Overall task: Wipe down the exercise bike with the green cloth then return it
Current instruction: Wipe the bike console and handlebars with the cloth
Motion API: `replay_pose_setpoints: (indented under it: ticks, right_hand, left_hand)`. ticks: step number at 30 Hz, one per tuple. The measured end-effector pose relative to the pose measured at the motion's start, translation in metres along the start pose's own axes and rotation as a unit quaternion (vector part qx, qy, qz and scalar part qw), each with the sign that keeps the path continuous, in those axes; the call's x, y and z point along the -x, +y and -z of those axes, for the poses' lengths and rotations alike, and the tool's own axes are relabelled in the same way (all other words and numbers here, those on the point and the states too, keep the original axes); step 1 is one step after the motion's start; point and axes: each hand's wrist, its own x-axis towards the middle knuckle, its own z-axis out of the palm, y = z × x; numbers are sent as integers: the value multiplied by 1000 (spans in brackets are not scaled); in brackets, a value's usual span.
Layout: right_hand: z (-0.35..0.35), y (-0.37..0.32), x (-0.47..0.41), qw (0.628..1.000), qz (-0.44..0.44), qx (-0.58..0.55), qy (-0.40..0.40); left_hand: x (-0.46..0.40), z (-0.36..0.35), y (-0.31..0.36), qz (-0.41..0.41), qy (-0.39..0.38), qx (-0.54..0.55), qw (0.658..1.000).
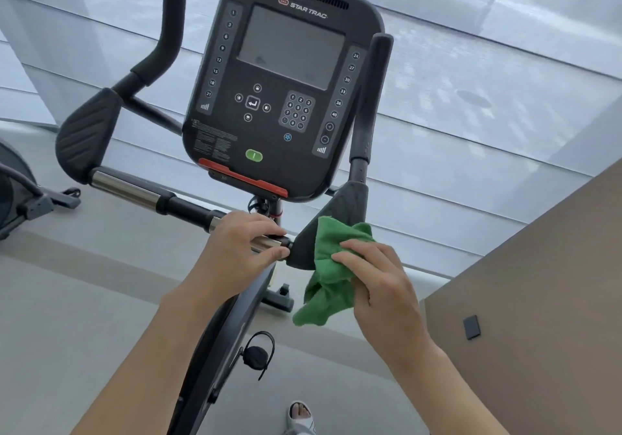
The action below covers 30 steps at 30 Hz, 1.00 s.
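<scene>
Wiping step: right hand [380, 286] pinched green cloth [331, 266] against the exercise bike [279, 97]'s right elbow pad [340, 212]; left hand [242, 249] clasped handlebar [188, 204]. Next, likely: the upright grip.

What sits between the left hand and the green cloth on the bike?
In the head view, only the black elbow pad's inner end lies between the left hand gripping the handlebar and the green cloth under the right hand.

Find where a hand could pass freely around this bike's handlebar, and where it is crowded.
Free: above the left chrome bar, between left elbow pad and console. Crowded: below the console, where the left hand grips the bar and the right hand presses the green cloth on the right pad.
</scene>
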Motion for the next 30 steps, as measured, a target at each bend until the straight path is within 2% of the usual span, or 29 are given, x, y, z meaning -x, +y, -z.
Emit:
replay_pose_setpoints:
  ticks: [6, 8, 11, 13, 16, 20, 30]
  right_hand:
    - [24, 2, -59, 999, -3, 28, 46]
    - [15, 11, -83, 998, -10, 50, 32]
    - [-6, 16, -98, 996, 1, 85, -32]
    - [-13, 11, -94, 992, -6, 110, -58]
    - [-12, 8, -85, 993, -33, 87, -68]
    - [-10, 10, -77, 995, -56, 63, -56]
    - [-8, -3, -27, 998, -37, 50, -15]
  left_hand:
    - [-1, 0, 2, 7, 6, 12, 1000]
    - [-1, -1, 0, 7, 9, 14, 1000]
    - [-1, -1, -1, 5, 14, 16, 1000]
    - [-2, -1, -1, 5, 15, 20, 1000]
    - [-1, -1, -1, 5, 18, 22, 1000]
    - [0, -2, -2, -2, 22, 25, 999]
    - [0, -4, -4, -13, 35, 28, 999]
